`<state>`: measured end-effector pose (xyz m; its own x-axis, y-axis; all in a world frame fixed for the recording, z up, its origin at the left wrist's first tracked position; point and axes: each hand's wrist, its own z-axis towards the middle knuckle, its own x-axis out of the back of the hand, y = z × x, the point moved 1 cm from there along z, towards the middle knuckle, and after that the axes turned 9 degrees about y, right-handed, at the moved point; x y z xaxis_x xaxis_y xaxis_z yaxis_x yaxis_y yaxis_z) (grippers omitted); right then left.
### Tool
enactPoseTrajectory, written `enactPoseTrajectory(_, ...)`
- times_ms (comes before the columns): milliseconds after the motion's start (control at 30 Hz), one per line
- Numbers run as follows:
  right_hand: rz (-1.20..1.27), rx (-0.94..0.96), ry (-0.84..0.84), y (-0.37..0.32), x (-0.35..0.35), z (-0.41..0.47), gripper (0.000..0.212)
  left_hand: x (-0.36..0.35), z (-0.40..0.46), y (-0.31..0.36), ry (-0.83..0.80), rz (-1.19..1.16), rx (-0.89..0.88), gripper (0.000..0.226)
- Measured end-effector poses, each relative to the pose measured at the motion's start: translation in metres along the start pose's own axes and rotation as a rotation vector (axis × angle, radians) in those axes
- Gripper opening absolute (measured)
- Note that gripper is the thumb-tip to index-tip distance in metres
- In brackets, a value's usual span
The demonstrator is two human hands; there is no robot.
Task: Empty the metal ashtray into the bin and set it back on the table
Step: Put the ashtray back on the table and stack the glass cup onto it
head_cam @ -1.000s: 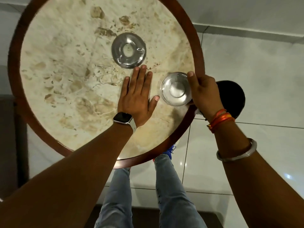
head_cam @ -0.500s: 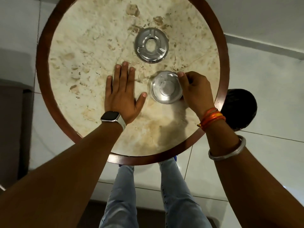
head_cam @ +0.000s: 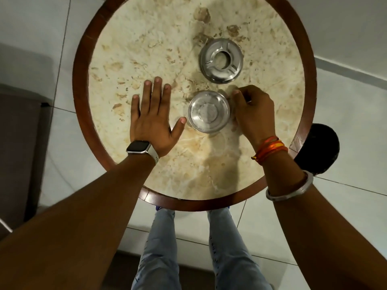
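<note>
Right hand (head_cam: 252, 114) pinching bowl (head_cam: 209, 111) rim, lowering it mid-tabletop (head_cam: 209, 174) beside lid (head_cam: 221, 60); left hand (head_cam: 154, 120) flat, empty, bracing.

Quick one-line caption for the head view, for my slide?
Right hand sets the metal ashtray bowl on the round marble table near its lid; left hand lies flat.

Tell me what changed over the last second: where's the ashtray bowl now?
The right hand carried the ashtray bowl in from the table's edge near the bin and set it beside the left hand, just short of the lid. Fingers remain at its rim. The left hand stayed flat; the lid never moved.
</note>
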<state>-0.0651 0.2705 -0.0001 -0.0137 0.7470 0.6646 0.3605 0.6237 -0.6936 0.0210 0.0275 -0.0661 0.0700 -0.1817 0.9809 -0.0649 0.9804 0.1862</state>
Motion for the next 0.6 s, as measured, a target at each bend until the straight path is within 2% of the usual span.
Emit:
enactPoseTrajectory(33, -0.017, 0.035, 0.064, -0.001, 0.001, 0.005, 0.016, 0.0, 0.0, 0.0, 0.0, 0.002, 0.0, 0.09)
enactPoseTrajectory(67, -0.028, 0.063, 0.118, -0.004, 0.002, 0.01, 0.02, 0.0, 0.0, 0.001, -0.002, 0.003, 0.0, 0.09)
enactPoseTrajectory(167, -0.098, 0.15, 0.175, -0.009, 0.003, 0.034, 0.047, 0.0, 0.001, 0.001, -0.011, -0.002, 0.002, 0.09)
enactPoseTrajectory(267, -0.256, 0.248, 0.1, -0.016, 0.0, 0.055, 0.069, 0.003, 0.0, 0.001, -0.016, -0.005, 0.014, 0.09)
enactPoseTrajectory(467, -0.399, 0.401, -0.104, -0.045, -0.016, 0.078, 0.099, 0.007, 0.001, 0.003, -0.013, -0.003, 0.019, 0.09)
enactPoseTrajectory(600, -0.501, 0.439, -0.169, -0.056, -0.021, 0.082, 0.105, 0.006, 0.001, 0.003, -0.001, 0.006, 0.018, 0.09)
